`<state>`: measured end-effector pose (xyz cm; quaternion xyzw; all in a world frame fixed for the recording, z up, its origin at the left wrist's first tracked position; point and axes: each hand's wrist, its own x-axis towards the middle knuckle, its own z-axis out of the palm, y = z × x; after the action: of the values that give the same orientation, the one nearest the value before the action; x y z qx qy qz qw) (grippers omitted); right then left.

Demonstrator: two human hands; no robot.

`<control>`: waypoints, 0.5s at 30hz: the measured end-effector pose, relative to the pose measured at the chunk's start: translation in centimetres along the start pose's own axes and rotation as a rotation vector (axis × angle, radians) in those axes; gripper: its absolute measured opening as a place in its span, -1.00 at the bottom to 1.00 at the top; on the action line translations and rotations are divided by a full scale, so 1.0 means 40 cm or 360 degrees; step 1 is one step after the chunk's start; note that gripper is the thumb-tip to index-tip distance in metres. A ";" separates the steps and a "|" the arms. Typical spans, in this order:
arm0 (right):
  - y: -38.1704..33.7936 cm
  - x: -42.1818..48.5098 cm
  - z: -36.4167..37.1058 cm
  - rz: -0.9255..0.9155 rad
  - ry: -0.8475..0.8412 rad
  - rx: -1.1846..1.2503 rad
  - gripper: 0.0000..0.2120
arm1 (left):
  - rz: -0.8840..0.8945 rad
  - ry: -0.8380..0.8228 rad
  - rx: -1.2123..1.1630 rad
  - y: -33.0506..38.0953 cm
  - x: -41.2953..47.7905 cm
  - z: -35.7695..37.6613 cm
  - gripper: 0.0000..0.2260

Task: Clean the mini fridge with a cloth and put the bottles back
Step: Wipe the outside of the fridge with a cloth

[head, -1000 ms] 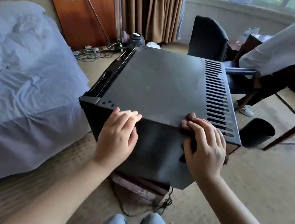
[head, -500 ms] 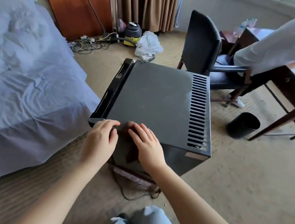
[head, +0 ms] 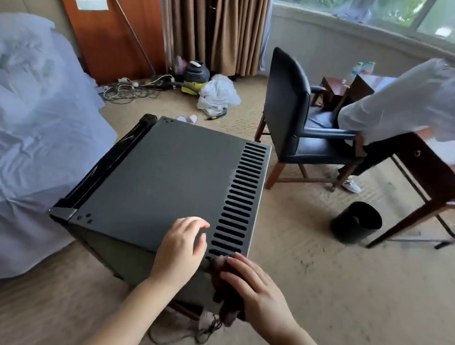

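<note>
right hand (head: 261, 295) flat, pressing cloth (head: 226, 300) on mini fridge (head: 165, 183) near-right corner; left hand (head: 179, 250) open, bracing top; wipe with even pressure

Soft daylight enters through the wide curved window (head: 386, 15) at the top right, where the glass looks washed out. The beige carpeted floor (head: 319, 304) is evenly bright, and shadows on it are faint and soft-edged. The matte dark grey metal mini fridge (head: 165, 178) carries a pale sheen near its vent slots. The person in a white shirt (head: 419, 101) is motion-blurred. Straight lines bow towards the picture's edges.
</note>
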<state>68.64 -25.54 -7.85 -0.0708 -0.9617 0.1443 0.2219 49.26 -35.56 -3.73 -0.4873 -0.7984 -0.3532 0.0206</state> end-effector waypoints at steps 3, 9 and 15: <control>0.102 -0.012 -0.044 -0.0121 -0.0041 0.0163 -0.64 | -0.0170 0.0146 0.0077 0.078 0.013 0.080 -0.73; 0.287 -0.051 -0.173 -0.0062 -0.0095 0.0308 -0.64 | -0.0553 0.0324 0.0259 0.206 -0.038 0.153 -0.72; 0.421 -0.040 -0.204 0.0186 -0.0031 0.0329 -0.68 | -0.0695 0.0315 0.0493 0.259 -0.060 0.178 -0.83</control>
<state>74.92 -7.89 -6.68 -0.1021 -0.9380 0.2561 0.2100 60.94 -30.40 -4.36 -0.2581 -0.9230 -0.2689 0.0960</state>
